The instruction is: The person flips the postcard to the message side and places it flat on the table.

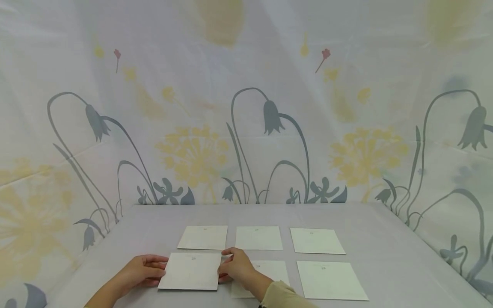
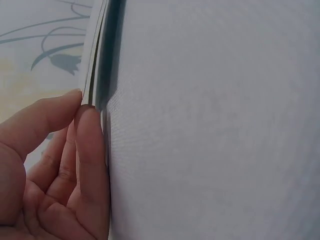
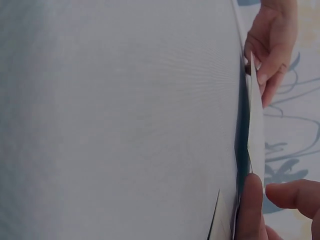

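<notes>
A white rectangular card (image 1: 189,272) with a small dark mark near its far edge lies level between the two hands, at the front left of the layout. At its left edge the left hand (image 1: 135,273) pinches it, thumb above and fingers below, as the left wrist view shows close up. The right hand (image 1: 239,269) is at its right edge, with a finger (image 3: 250,205) touching it from beneath and the thumb side slightly apart in the right wrist view. A dark gap shows below the card there. Partly behind the right forearm is another white card (image 1: 269,269).
Similar cards lie about on the pale table (image 1: 404,273): a back-left card (image 1: 204,237), a back-middle card (image 1: 258,238), a back-right card (image 1: 317,241) and a front-right card (image 1: 331,281). A floral curtain (image 1: 246,64) rises behind the table.
</notes>
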`<state>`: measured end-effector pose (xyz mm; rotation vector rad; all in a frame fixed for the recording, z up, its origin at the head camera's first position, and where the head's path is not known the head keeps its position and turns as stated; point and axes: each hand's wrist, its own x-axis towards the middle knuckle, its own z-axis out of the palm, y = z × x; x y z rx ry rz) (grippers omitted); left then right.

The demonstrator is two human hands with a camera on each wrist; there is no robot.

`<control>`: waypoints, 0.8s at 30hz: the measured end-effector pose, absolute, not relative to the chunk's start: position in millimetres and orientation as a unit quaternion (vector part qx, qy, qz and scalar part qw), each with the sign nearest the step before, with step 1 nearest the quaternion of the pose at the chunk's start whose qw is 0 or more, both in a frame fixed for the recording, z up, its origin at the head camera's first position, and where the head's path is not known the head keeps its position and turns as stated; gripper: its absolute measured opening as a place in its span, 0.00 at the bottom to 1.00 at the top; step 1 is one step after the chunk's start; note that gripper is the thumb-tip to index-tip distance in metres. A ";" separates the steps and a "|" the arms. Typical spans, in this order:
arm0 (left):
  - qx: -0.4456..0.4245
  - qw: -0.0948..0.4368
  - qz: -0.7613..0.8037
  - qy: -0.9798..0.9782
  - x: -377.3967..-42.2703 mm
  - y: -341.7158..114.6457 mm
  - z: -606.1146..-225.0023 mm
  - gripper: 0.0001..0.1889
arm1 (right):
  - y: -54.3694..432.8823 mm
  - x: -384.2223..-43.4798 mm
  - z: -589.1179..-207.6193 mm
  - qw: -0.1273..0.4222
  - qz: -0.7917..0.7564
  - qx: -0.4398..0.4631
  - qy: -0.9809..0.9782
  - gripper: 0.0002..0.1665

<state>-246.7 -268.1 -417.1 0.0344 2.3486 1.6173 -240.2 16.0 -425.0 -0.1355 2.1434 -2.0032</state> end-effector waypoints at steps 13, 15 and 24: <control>-0.032 0.134 0.479 0.867 -245.8 -259.0 -411.1 0.19 | 14.3 -242.2 -424.8 0.121 -0.661 -0.033 0.740 0.22; -0.029 0.131 0.475 0.870 -245.9 -258.2 -411.1 0.19 | 14.5 -241.9 -424.5 0.119 -0.658 -0.033 0.742 0.22; -0.023 0.108 0.537 0.836 -248.4 -261.6 -413.1 0.22 | 22.0 -243.8 -421.6 0.085 -0.659 -0.056 0.745 0.26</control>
